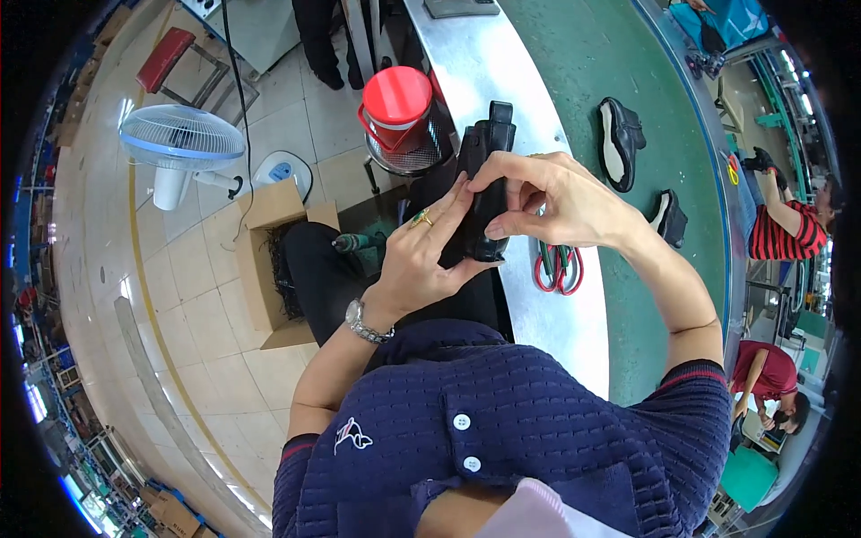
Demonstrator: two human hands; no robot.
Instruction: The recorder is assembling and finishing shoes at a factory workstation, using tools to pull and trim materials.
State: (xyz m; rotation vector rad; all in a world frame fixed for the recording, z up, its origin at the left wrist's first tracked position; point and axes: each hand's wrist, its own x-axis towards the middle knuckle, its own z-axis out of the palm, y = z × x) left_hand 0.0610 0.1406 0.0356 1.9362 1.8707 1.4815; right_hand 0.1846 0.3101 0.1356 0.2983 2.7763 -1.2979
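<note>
Over my lap I hold a long black leather-like piece [485, 210] with a loop at its far end; I cannot tell its exact kind. My left hand [425, 235] grips its left side, fingers along the edge and thumb at the near end. A ring and a wristwatch [358, 321] are on that hand and wrist. My right hand [560, 199] is closed at the piece's right side, index finger bent over its top and thumb pressed to its lower part. Red-handled scissors [562, 269] lie on the metal bench [569, 345] just below my right hand.
Black shoes [619, 143] rest on the green belt [574, 54] beyond the bench. To the left stand a lidded red bucket [396, 94], an opened cardboard box [257, 269] and a fan [182, 139]. A green-handled tool [352, 242] is by my leg. Co-workers sit far right.
</note>
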